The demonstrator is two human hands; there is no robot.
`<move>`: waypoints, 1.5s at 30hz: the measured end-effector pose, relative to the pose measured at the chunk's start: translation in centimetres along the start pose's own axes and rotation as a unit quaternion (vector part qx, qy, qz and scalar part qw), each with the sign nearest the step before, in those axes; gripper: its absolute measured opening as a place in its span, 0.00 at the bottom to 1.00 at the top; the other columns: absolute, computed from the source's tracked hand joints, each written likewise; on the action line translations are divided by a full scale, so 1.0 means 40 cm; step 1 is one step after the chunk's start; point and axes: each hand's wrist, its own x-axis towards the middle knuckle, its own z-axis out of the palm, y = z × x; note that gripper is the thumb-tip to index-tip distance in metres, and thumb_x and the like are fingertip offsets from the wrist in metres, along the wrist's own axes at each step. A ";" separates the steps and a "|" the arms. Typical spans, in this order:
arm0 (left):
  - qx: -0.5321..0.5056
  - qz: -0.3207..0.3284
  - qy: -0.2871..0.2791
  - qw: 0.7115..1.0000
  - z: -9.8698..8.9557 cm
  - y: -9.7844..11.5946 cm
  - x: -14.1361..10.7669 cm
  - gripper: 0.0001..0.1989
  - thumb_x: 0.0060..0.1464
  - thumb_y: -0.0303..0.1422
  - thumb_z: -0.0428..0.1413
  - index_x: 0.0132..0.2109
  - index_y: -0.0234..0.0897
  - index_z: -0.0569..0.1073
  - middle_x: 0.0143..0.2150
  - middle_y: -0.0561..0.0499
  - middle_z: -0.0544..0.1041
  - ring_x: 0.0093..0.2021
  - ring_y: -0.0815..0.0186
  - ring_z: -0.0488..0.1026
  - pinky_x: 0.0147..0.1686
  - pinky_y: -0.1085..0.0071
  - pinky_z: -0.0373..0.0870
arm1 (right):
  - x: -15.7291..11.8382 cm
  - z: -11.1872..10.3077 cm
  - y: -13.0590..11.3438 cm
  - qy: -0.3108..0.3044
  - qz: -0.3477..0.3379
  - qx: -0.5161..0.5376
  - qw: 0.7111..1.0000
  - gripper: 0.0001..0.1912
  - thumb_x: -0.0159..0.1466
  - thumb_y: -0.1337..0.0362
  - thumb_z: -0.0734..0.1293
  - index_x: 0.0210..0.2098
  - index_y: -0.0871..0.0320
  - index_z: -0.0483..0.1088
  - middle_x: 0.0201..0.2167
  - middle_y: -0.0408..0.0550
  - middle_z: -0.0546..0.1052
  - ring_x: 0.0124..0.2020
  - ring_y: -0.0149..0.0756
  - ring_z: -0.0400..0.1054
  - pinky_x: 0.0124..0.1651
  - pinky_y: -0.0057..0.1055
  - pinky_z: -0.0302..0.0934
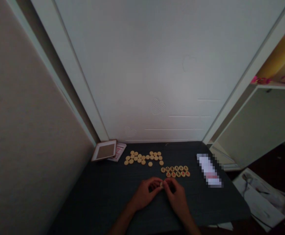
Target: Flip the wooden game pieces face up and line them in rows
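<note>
Head view, dim light: both hands meet at the near middle of a dark table (103, 195). Left hand (146, 192) and right hand (175, 192) sit fingertip to fingertip, fingers pinched together on one small round disc (161, 184), pale, held just above the tabletop between them. Beyond the hands, close by, two short rows of discs (175, 171) lie face up, marks in dark and red showing, too small to read. Further back and left, a loose cluster of plain discs (143, 157) lies blank side up, one stray disc just below it. At the far left corner of the table a tray (105, 150) leans tilted, with a pink-printed sheet (119, 151) partly under it. On the right side of the table a blurred white object (209, 170) lies lengthwise. White wall panel behind; shelf unit (260, 124) to the right; papers (260, 195) on the floor beside the table.
</note>
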 end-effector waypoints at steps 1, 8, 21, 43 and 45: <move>0.002 -0.001 0.004 1.000 0.001 -0.001 0.000 0.14 0.61 0.40 0.57 0.51 0.41 0.77 0.43 0.48 0.83 0.43 0.61 0.79 0.45 0.69 0.72 | 0.000 -0.001 -0.002 -0.004 0.000 0.003 1.000 0.18 0.67 0.48 0.65 0.37 0.56 0.76 0.32 0.48 0.82 0.34 0.40 0.77 0.38 0.29 0.68; 0.004 0.002 0.019 1.000 0.001 -0.009 0.000 0.15 0.62 0.42 0.57 0.52 0.40 0.76 0.43 0.48 0.83 0.43 0.61 0.79 0.45 0.68 0.72 | 0.000 -0.004 -0.018 -0.022 -0.010 0.013 1.000 0.16 0.67 0.50 0.65 0.41 0.56 0.76 0.36 0.49 0.82 0.36 0.40 0.77 0.41 0.30 0.69; -0.008 -0.007 -0.004 1.000 -0.003 0.004 0.001 0.15 0.60 0.40 0.58 0.51 0.40 0.76 0.41 0.49 0.84 0.41 0.61 0.79 0.43 0.69 0.72 | 0.002 0.004 0.000 0.003 0.004 -0.001 1.000 0.17 0.64 0.48 0.68 0.37 0.56 0.77 0.29 0.47 0.82 0.30 0.39 0.76 0.35 0.29 0.69; -0.023 0.002 0.046 0.999 0.003 -0.013 0.005 0.13 0.61 0.43 0.57 0.44 0.39 0.76 0.40 0.48 0.83 0.41 0.60 0.80 0.43 0.68 0.74 | 0.000 -0.003 -0.020 -0.030 -0.041 0.007 0.999 0.15 0.66 0.51 0.66 0.42 0.55 0.78 0.36 0.49 0.82 0.35 0.40 0.77 0.40 0.31 0.70; -0.021 -0.003 0.052 0.998 0.004 -0.017 0.007 0.13 0.61 0.43 0.56 0.42 0.39 0.76 0.38 0.48 0.83 0.39 0.61 0.80 0.42 0.68 0.74 | -0.001 -0.004 -0.025 -0.035 -0.042 0.001 0.999 0.15 0.67 0.52 0.66 0.42 0.54 0.78 0.36 0.48 0.82 0.35 0.40 0.77 0.39 0.30 0.70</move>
